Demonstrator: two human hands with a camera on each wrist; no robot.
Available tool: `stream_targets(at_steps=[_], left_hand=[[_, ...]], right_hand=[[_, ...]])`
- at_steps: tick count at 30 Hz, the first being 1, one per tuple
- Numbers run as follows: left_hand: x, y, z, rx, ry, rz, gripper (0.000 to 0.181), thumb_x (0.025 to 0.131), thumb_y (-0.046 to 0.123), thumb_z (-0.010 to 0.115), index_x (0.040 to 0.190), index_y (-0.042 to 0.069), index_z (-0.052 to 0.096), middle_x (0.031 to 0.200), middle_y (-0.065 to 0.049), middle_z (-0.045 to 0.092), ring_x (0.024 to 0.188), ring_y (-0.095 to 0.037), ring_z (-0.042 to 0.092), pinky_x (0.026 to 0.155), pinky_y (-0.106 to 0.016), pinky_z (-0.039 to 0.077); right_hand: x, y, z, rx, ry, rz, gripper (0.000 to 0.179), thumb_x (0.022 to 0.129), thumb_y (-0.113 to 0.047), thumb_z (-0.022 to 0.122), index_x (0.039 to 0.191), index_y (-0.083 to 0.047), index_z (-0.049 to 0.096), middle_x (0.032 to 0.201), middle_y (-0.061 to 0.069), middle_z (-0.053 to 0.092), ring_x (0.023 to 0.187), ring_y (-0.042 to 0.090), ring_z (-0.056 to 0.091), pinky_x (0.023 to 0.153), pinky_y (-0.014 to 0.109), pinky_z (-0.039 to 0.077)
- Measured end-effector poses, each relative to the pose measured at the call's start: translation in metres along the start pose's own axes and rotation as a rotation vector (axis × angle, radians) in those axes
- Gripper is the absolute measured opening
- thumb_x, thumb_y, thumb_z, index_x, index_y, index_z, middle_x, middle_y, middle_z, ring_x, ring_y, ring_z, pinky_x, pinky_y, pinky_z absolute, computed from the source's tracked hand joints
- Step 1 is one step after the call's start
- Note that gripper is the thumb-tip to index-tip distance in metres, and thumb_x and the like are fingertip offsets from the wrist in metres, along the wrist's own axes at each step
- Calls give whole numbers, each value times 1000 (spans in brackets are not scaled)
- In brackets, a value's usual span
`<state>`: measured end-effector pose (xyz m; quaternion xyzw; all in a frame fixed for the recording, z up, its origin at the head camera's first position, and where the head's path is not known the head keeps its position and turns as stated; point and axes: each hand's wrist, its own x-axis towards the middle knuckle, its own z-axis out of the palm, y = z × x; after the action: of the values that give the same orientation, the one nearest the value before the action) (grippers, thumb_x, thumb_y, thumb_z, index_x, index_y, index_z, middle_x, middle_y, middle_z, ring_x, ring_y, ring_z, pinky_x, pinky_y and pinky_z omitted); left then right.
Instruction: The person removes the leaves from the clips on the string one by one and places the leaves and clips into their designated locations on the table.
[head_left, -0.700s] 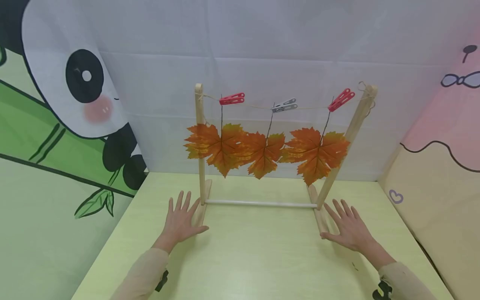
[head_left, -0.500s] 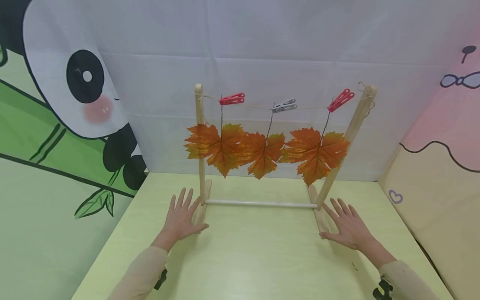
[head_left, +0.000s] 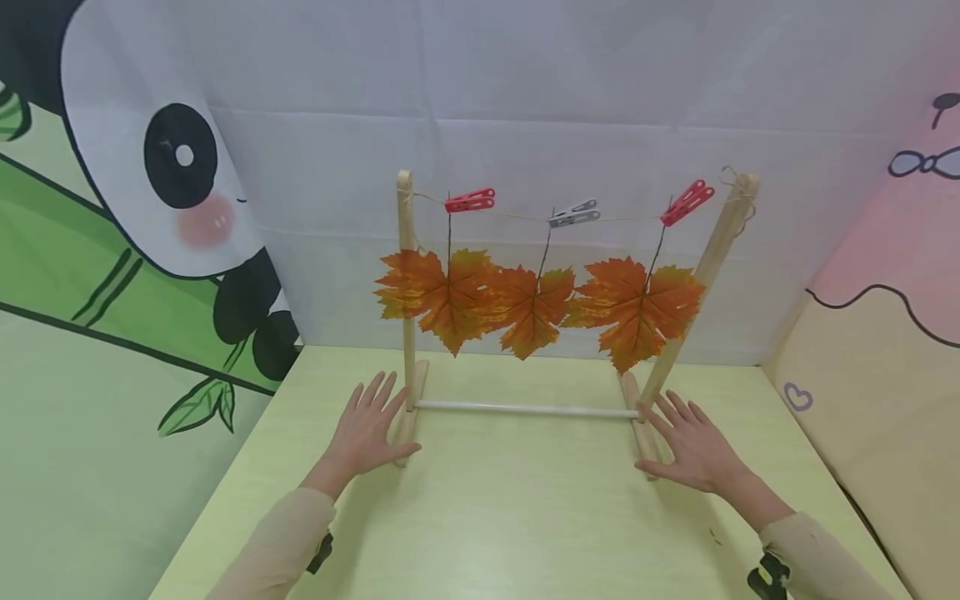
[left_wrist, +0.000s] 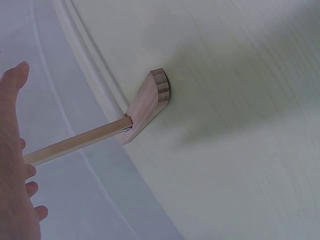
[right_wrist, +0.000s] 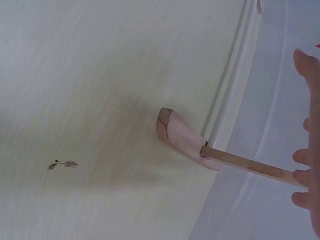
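My left hand (head_left: 367,429) stands with fingers spread beside the left post (head_left: 406,217) of a wooden stand; its thumb points inward over the foot. At the right post (head_left: 720,242), my right hand (head_left: 697,446) spreads its fingers the same way, its index fingertip right at the post's base. Neither hand grips anything. Between the posts runs a string, where a red clothespin (head_left: 470,201), a grey clothespin (head_left: 574,213) and another red clothespin (head_left: 687,202) hold three orange maple leaves (head_left: 637,312) by their stems. A white rod (head_left: 525,408) joins the feet below.
The stand's left foot (left_wrist: 147,102) and right foot (right_wrist: 182,137) rest on the pale table (head_left: 487,517). A small dark mark or scrap (right_wrist: 62,164) lies to the right. Behind hangs a white cloth (head_left: 555,67), with printed cartoon sheets at both sides.
Both hands have moved slightly forward and inward, closer to the posts. The head view has shifted a little; leaves and clothespins hang as before.
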<state>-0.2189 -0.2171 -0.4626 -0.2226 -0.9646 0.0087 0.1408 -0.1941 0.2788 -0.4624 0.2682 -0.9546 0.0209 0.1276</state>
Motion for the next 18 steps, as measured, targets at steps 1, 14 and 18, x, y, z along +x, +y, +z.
stream_targets(at_steps=[1, 14, 18], left_hand=[[1, 0, -1, -7, 5, 4, 85, 71, 62, 60, 133, 6, 44, 143, -19, 30, 132, -36, 23, 103, -54, 21], [11, 4, -14, -117, 117, 57, 83, 70, 51, 69, 134, 5, 42, 134, -17, 43, 122, -35, 39, 97, -51, 34], [16, 5, -18, -152, 132, 61, 82, 70, 49, 70, 133, 6, 43, 130, -17, 46, 119, -35, 41, 95, -51, 36]], right_hand=[[1, 0, -1, 3, 1, -7, 81, 75, -61, 57, 133, -5, 44, 134, 24, 42, 125, 42, 32, 98, 55, 29], [18, -6, -19, 93, 9, -88, 78, 75, -52, 65, 132, -3, 44, 129, 23, 47, 117, 39, 45, 93, 52, 37], [25, -8, -25, 100, 0, -92, 79, 75, -53, 64, 134, -5, 43, 128, 21, 48, 115, 38, 47, 91, 52, 39]])
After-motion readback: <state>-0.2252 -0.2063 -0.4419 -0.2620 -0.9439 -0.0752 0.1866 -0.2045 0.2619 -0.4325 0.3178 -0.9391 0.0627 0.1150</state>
